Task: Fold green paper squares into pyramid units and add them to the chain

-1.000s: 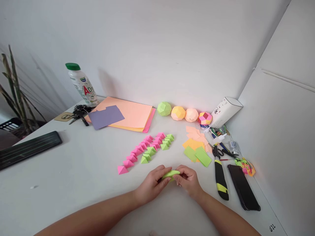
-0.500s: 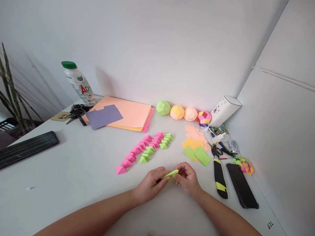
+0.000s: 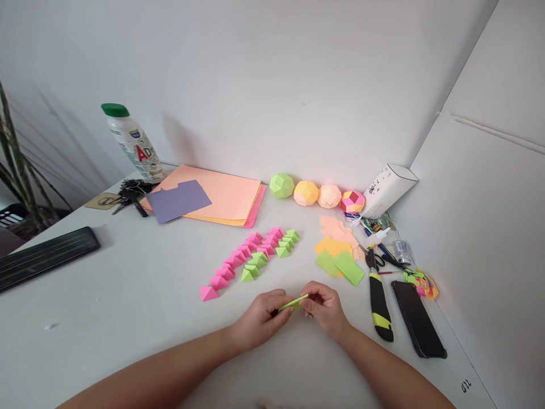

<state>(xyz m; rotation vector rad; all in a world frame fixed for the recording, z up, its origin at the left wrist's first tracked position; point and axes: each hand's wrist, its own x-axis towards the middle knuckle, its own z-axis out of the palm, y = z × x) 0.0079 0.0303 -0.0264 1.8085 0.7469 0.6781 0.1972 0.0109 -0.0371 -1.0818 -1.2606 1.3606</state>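
Observation:
My left hand (image 3: 261,319) and my right hand (image 3: 326,309) meet just above the white table (image 3: 128,295), both pinching a small green paper piece (image 3: 293,303) seen nearly edge-on. Beyond them lie a diagonal row of folded pink paper units (image 3: 238,258) and a shorter row of folded green paper units (image 3: 268,254). Loose green and orange paper squares (image 3: 338,253) lie to the right of my hands.
Four paper balls (image 3: 317,195) line the wall beside a white box (image 3: 389,190). A utility knife (image 3: 378,307), a black phone (image 3: 418,319), scissors and clutter sit at right. Paper sheets (image 3: 213,199), keys (image 3: 130,194), a bottle (image 3: 131,143) and a keyboard (image 3: 45,255) are at left.
Between my fingers the green piece has been pressed from a rounded, curved shape into a thin flat strip. My hands stayed in the same place.

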